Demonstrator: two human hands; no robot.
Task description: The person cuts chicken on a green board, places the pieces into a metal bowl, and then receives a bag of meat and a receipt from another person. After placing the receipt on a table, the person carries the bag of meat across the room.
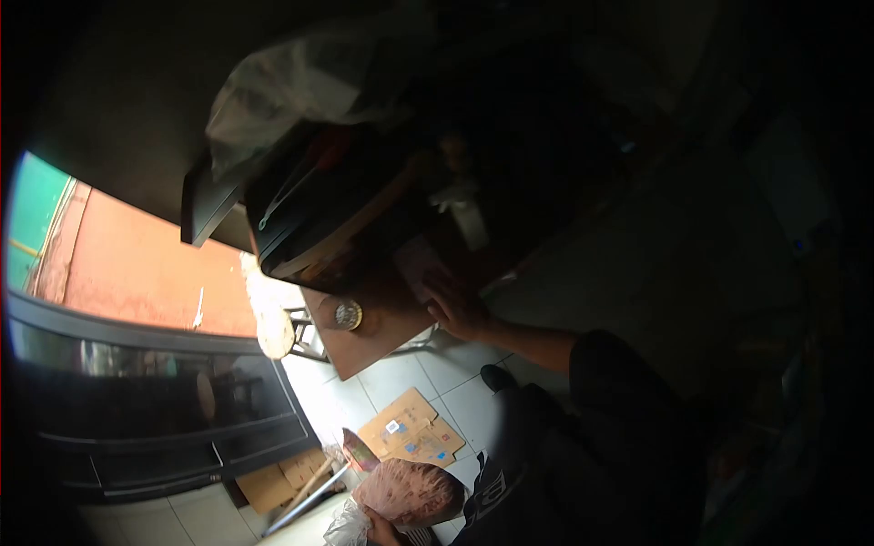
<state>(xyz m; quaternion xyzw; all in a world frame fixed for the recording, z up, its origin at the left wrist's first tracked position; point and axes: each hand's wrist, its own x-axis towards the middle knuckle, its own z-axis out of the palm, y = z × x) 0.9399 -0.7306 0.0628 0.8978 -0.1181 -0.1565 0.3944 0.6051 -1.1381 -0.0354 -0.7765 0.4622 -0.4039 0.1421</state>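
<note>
At the bottom, my left hand (384, 530) has its fingers wrapped at a crumpled clear plastic bag (346, 524). Directly above that hand is a large rounded, reddish-brown mottled bundle (408, 491). My right hand (458, 308) reaches over the brown table (382, 338), its fingers stretched out in deep shade. Its fingertips lie right at a flat pale pinkish piece (419, 264), whose kind I cannot tell. On the table, left of this hand, sits a small round container (347, 315) with a patterned top.
Dark, bulky equipment (337, 218) stands behind the table, with pale plastic sheeting (291, 86) above. Flattened cardboard (411, 428) lies on the tiled floor (364, 387). A long pole (308, 500) is near the bag. Dark glass doors (164, 400) stand at left, a stool (276, 332) beyond the table.
</note>
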